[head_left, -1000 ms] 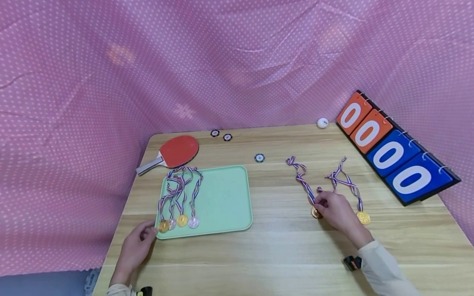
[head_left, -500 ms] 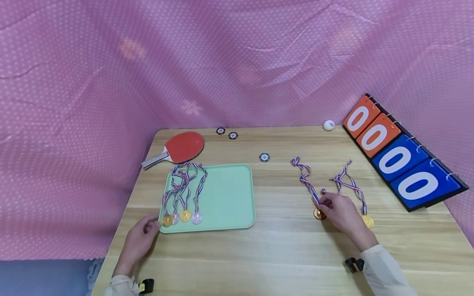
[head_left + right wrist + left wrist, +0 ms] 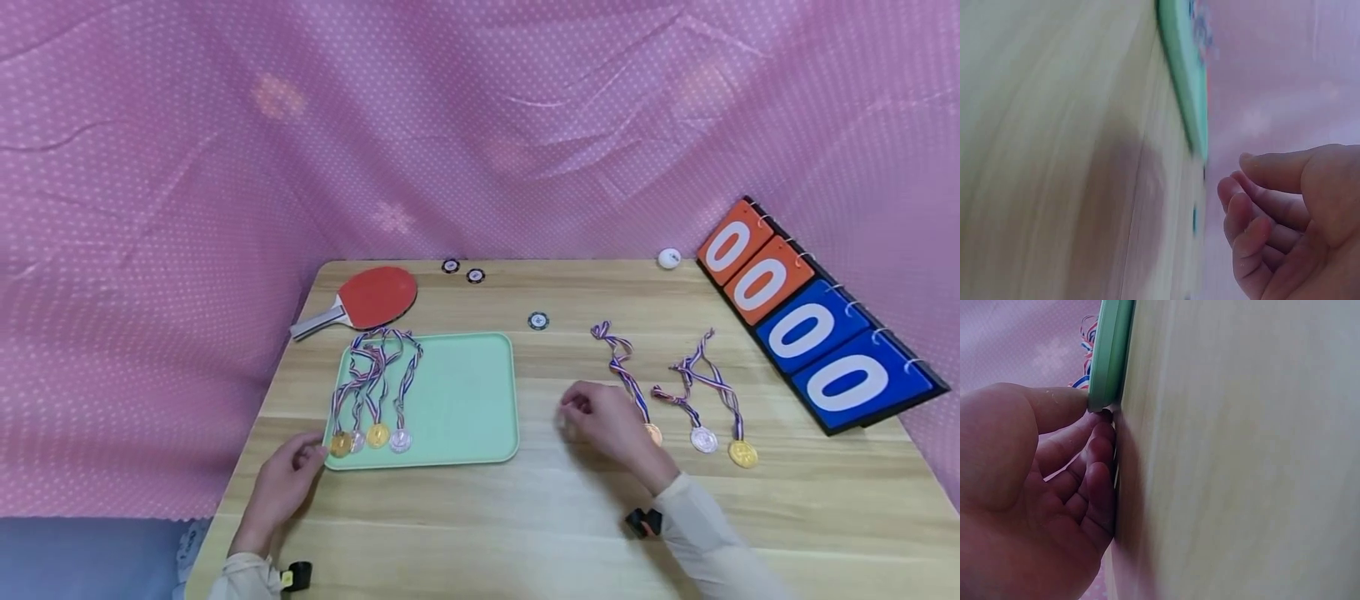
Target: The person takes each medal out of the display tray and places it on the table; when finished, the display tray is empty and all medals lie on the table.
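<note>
My left hand [image 3: 283, 483] is at the near left corner of the light green tray [image 3: 472, 400]. In the left wrist view the thumb [image 3: 1063, 407] lies against the tray's rim and the curled fingers reach beneath it, pinching the corner. Several medals lie in the tray's left part, among them a gold medal [image 3: 378, 435] and a silver medal [image 3: 401, 441], their striped ribbons bunched over the far rim. My right hand [image 3: 607, 421] hovers over the table between tray and right-hand medals, fingers loosely curled around nothing. Behind it lie a bronze medal [image 3: 655, 434], partly hidden, a silver medal [image 3: 703, 440] and a gold medal [image 3: 742, 453].
A red table tennis bat [image 3: 377, 297] lies beyond the tray's left corner. Dark-rimmed chips, one a green-edged chip [image 3: 538, 321], rest farther back. A white ball [image 3: 669, 258] sits by the far edge, and a flip scoreboard [image 3: 817, 317] stands at the right.
My right hand has let go of the bronze medal and moved left toward the tray, uncovering the silver medal. The left hand stays at the tray corner. The head view has shifted slightly.
</note>
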Demonstrator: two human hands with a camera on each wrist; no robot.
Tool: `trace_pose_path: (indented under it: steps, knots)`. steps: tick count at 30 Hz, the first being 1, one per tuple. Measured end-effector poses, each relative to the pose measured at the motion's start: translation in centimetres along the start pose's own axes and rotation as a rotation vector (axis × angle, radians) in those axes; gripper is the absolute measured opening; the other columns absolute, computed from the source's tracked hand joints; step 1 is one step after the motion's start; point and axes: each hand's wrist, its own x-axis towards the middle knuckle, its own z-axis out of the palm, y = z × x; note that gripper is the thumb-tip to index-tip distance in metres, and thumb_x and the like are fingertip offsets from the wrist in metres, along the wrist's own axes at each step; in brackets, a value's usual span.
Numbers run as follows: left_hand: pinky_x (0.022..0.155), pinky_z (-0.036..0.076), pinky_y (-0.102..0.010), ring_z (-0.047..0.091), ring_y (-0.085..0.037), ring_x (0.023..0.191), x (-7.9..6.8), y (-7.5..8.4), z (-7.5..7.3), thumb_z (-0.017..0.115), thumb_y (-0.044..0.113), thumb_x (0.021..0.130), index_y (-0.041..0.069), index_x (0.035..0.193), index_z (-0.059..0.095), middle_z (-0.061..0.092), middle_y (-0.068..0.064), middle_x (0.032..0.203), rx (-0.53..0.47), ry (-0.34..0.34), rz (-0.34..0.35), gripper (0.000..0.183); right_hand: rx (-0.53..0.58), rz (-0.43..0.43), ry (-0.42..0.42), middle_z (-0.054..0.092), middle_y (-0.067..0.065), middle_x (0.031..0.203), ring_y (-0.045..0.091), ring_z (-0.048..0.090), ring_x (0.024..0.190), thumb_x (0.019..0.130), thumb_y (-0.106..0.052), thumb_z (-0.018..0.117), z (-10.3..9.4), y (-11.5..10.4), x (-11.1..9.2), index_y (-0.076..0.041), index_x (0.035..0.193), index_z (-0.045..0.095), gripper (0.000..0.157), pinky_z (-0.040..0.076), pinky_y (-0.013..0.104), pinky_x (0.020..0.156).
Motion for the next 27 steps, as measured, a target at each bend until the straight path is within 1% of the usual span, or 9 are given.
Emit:
trace_pose_path:
  steps: [2, 5, 8, 10, 14, 17, 19, 23, 27]
  knots:
    - [0.079, 0.043, -0.029, 0.055, -0.019, 0.094, 0.1, 0.1, 0.0, 0.05, 0.045, 0.099, 0.015, 0.135, 0.055, 0.064, -0.007, 0.107, 0.006, 0.001, 0.007, 0.047, 0.054, -0.033, -0.035, 0.07, -0.003, 0.084, 0.007, 0.06, 0.072, 0.087, -0.015, 0.071, 1.5, -1.6, 0.5, -0.014, 0.096, 0.072, 0.009, 0.051, 0.025, 0.066]
    - [0.079, 0.043, -0.03, 0.055, -0.018, 0.094, 0.1, 0.1, -0.1, 0.05, 0.045, 0.099, 0.015, 0.135, 0.055, 0.064, -0.007, 0.107, 0.016, 0.006, 0.012, 0.047, 0.117, -0.074, -0.113, 0.07, -0.004, 0.084, 0.006, 0.061, 0.073, 0.088, -0.016, 0.07, 3.7, -4.0, 1.4, -0.013, 0.097, 0.072, 0.01, 0.052, 0.023, 0.068]
    - [0.079, 0.043, -0.029, 0.054, -0.018, 0.094, 0.1, 0.0, -0.2, 0.05, 0.045, 0.099, 0.015, 0.135, 0.055, 0.063, -0.006, 0.107, 0.024, 0.008, 0.007, 0.047, 0.139, -0.103, -0.19, 0.069, -0.006, 0.083, 0.005, 0.061, 0.073, 0.089, -0.02, 0.07, 5.8, -6.2, 2.5, -0.015, 0.096, 0.072, 0.009, 0.052, 0.021, 0.067]
    - [0.078, 0.043, -0.028, 0.054, -0.017, 0.093, 0.1, 0.0, -0.2, 0.049, 0.045, 0.1, 0.015, 0.136, 0.054, 0.063, -0.006, 0.107, 0.03, 0.006, 0.004, 0.048, 0.138, -0.124, -0.216, 0.07, -0.006, 0.082, 0.005, 0.06, 0.071, 0.089, -0.021, 0.07, 7.3, -7.6, 3.3, -0.016, 0.094, 0.072, 0.008, 0.051, 0.021, 0.066]
    - [0.079, 0.043, -0.028, 0.054, -0.017, 0.094, 0.1, 0.2, -0.1, 0.048, 0.047, 0.1, 0.014, 0.137, 0.054, 0.063, -0.007, 0.107, 0.027, 0.008, 0.006, 0.05, 0.131, -0.164, -0.222, 0.071, -0.006, 0.08, 0.002, 0.059, 0.069, 0.089, -0.022, 0.071, 10.3, -9.8, 4.6, -0.015, 0.092, 0.073, 0.008, 0.049, 0.017, 0.066]
    - [0.081, 0.043, -0.03, 0.054, -0.018, 0.096, 0.1, 0.3, 0.0, 0.048, 0.046, 0.1, 0.013, 0.137, 0.053, 0.063, -0.008, 0.109, 0.02, 0.006, 0.007, 0.051, 0.122, -0.172, -0.216, 0.071, -0.006, 0.081, 0.0, 0.058, 0.068, 0.088, -0.023, 0.071, 12.5, -11.2, 5.0, -0.014, 0.094, 0.074, 0.012, 0.048, 0.015, 0.065]
    - [0.082, 0.043, -0.031, 0.054, -0.019, 0.097, 0.1, 0.4, -0.1, 0.048, 0.046, 0.1, 0.013, 0.138, 0.053, 0.063, -0.008, 0.109, 0.018, 0.002, 0.004, 0.051, 0.113, -0.161, -0.214, 0.071, -0.005, 0.082, 0.001, 0.058, 0.069, 0.088, -0.025, 0.071, 13.7, -12.0, 5.3, -0.013, 0.097, 0.074, 0.015, 0.047, 0.016, 0.065]
    - [0.081, 0.043, -0.03, 0.054, -0.02, 0.098, 0.3, 0.4, -0.2, 0.047, 0.048, 0.1, 0.014, 0.139, 0.052, 0.062, -0.008, 0.11, 0.02, -0.014, -0.015, 0.053, 0.09, -0.119, -0.193, 0.07, -0.006, 0.083, 0.003, 0.057, 0.071, 0.089, -0.031, 0.071, 15.7, -13.1, 5.8, -0.014, 0.099, 0.074, 0.02, 0.047, 0.018, 0.065]
    - [0.081, 0.043, -0.03, 0.054, -0.02, 0.099, 0.3, 0.3, -0.3, 0.047, 0.048, 0.1, 0.014, 0.14, 0.051, 0.062, -0.008, 0.112, 0.02, -0.026, -0.031, 0.053, 0.059, -0.085, -0.177, 0.065, -0.01, 0.076, 0.004, 0.055, 0.066, 0.088, -0.035, 0.071, 16.9, -13.8, 6.0, -0.019, 0.099, 0.074, 0.019, 0.044, 0.021, 0.058]
